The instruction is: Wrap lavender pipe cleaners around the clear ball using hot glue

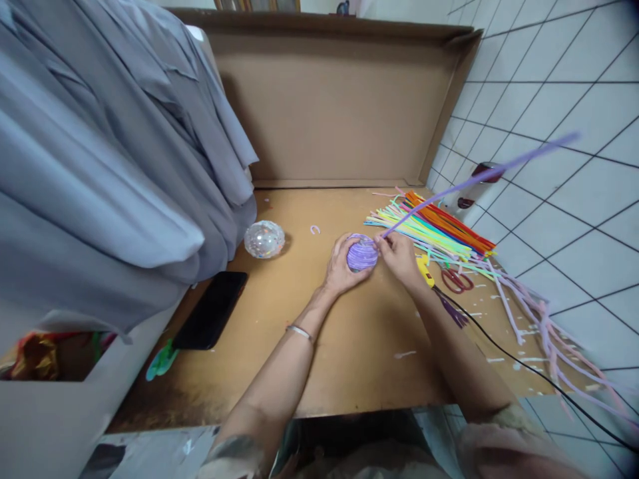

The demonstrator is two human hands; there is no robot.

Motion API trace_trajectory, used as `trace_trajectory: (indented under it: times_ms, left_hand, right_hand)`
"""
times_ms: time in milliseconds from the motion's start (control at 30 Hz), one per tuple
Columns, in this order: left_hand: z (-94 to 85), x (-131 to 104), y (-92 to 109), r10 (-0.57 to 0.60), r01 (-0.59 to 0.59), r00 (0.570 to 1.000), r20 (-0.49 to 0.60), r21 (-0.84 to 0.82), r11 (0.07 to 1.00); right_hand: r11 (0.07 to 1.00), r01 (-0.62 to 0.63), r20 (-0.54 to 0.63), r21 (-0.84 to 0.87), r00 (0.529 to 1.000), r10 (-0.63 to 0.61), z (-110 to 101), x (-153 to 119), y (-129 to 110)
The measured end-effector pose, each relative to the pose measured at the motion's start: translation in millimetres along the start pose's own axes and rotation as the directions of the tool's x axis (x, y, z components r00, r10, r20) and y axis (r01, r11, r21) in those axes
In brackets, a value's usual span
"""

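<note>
Around a ball wrapped in purple pipe cleaner (362, 253), the fingers of my left hand (342, 267) are curled, holding it over the middle of the table. My right hand (398, 256) pinches a long purple pipe cleaner (464, 184) close to the ball's right side. The long free end of that strand sticks up and away to the right. Just right of my right hand lies a yellow glue gun (425, 270) with a black cord. Red-handled scissors (456, 280) rest beyond it.
Colourful pipe cleaners (439, 226) lie in a bundle at the back right; loose lilac strands (549, 332) hang over the right edge. A clear faceted ball (264, 239) and a black phone (212, 311) are on the left. Cardboard (339, 106) stands behind, grey cloth (100, 146) hangs left, tiled wall right.
</note>
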State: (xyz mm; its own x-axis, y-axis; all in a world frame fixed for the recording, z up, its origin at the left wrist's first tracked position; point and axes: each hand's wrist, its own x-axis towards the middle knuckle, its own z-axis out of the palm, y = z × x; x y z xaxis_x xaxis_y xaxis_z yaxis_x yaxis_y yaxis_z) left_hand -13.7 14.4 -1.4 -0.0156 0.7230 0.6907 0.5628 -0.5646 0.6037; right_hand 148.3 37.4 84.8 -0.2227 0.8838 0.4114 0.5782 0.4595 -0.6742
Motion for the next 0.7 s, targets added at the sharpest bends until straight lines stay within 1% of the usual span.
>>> trace_trajectory:
  times_ms: [133,267,367,433,500,567,633,700]
  left_hand:
    - [-0.5,0.3,1.1,-0.019,0.02,1.0,0.013,-0.037,0.999]
    - [-0.8,0.3,1.9,-0.047,0.047,0.999,0.011,-0.014,0.999]
    - [-0.4,0.9,1.2,-0.067,0.067,0.998,-0.011,-0.023,0.998]
    - [-0.3,1.3,0.4,-0.07,0.069,0.997,-0.024,-0.053,0.996]
    - [-0.7,1.6,0.2,-0.074,0.071,0.996,-0.042,-0.076,0.995]
    - [-1.8,1.8,0.4,-0.084,0.078,0.993,-0.078,-0.081,0.994]
    - [-3.3,2.3,0.6,-0.095,0.086,0.987,-0.132,-0.07,0.994]
    - [-5.0,2.9,0.2,-0.108,0.098,0.974,-0.197,-0.06,0.993]
  right_hand:
    - [0.989,0.148,-0.073,0.015,0.987,-0.146,1.1,-8.0,16.3]
    - [0.974,0.227,-0.156,-0.016,0.961,-0.227,4.3,-17.9,18.6]
    - [0.956,0.29,-0.241,-0.045,0.925,-0.292,7.8,-28.6,14.0]
    - [0.93,0.355,-0.268,-0.1,0.89,-0.368,11.1,-35.6,13.9]
    - [0.895,0.407,-0.271,-0.181,0.855,-0.443,15.7,-41.4,18.4]
    - [0.869,0.408,-0.271,-0.28,0.834,-0.48,21.4,-46.1,25.9]
    - [0.839,0.378,-0.237,-0.39,0.84,-0.489,27.7,-50.5,32.8]
    - [0.789,0.368,-0.148,-0.491,0.858,-0.492,33.7,-54.8,36.1]
